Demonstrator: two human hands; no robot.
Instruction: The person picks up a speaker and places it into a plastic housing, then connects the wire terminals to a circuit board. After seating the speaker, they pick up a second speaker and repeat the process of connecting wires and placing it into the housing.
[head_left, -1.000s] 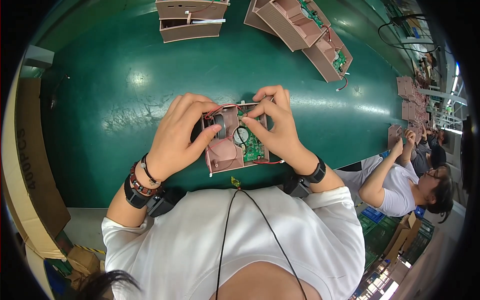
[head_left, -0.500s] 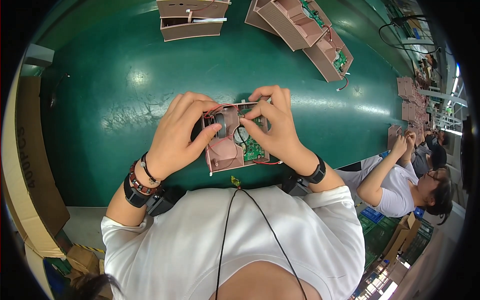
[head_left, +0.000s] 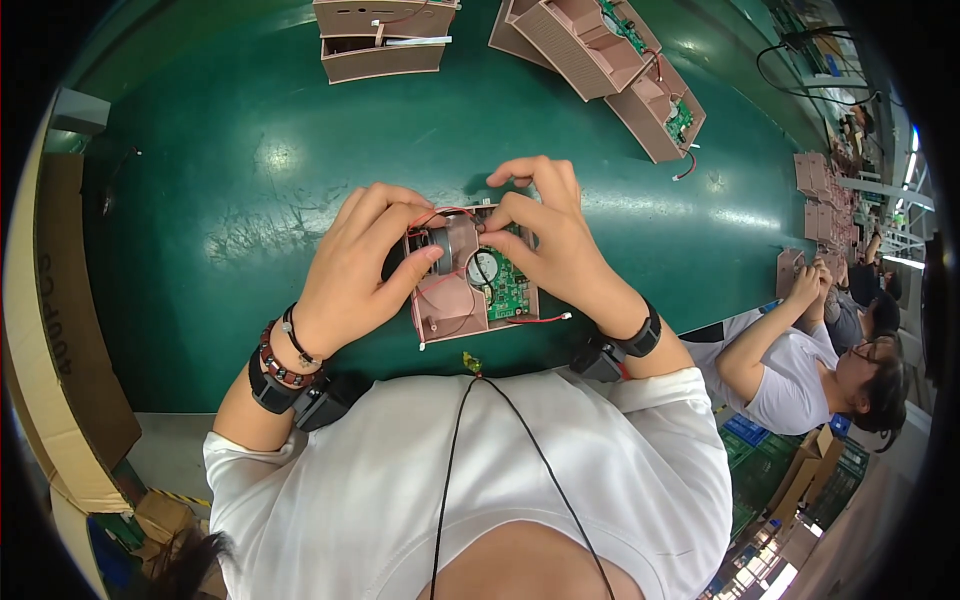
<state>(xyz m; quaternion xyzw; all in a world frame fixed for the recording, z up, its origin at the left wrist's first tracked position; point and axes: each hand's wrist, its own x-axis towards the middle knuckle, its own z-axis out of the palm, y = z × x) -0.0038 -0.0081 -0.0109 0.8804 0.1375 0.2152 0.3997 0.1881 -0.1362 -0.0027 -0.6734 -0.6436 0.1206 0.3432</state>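
A dusty-pink plastic casing (head_left: 452, 312) lies open in front of me, its inside facing up. My left hand (head_left: 365, 260) grips its left side, the thumb against a round speaker (head_left: 440, 250) set in the casing. With thumb and index finger, my right hand (head_left: 535, 225) pinches at the far end of a black wire (head_left: 482, 262), by the casing's inner divider; the fingertips hide the exact spot. A green circuit board (head_left: 508, 288) fills the right compartment, beside a round whitish part (head_left: 483, 268). A red-and-black lead (head_left: 540, 319) with a white plug sticks out at the near right.
More pink casings (head_left: 385, 62) stand at the far left of the green table (head_left: 230, 170). Others with circuit boards (head_left: 650, 110) lie at the far right. A cardboard box (head_left: 75, 330) borders the left. On the right a co-worker (head_left: 800, 365) handles another casing.
My right wrist has shifted slightly right and nearer me, and its fingertips have moved a little toward the far edge at the divider. My left hand keeps its hold.
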